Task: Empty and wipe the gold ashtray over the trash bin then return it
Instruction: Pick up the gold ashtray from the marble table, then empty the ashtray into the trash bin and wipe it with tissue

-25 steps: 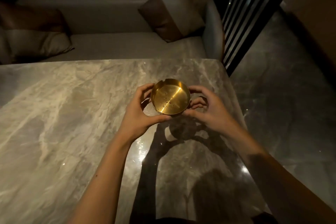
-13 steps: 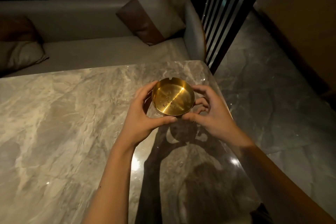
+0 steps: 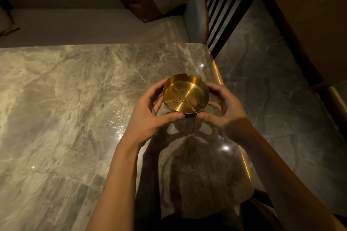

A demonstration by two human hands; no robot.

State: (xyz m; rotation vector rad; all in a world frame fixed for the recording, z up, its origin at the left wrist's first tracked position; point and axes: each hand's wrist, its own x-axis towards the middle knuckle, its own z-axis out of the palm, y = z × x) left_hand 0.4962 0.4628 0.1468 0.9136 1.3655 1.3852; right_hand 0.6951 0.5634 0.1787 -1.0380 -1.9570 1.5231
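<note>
Head view: left hand (image 3: 148,116), right hand (image 3: 223,110) clasp gold ashtray (image 3: 185,93) above marble table (image 3: 75,99); specks inside, possibly ash.

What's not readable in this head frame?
- Trash bin: not in the head view at all.
- Gold ashtray underside: hidden by left hand and right hand.
- Specks inside the ashtray: too small to identify.
- Sofa left end: cut off, dark.

Round gold ashtray (image 3: 185,94), ash specks inside, tilted, above table edge
</note>
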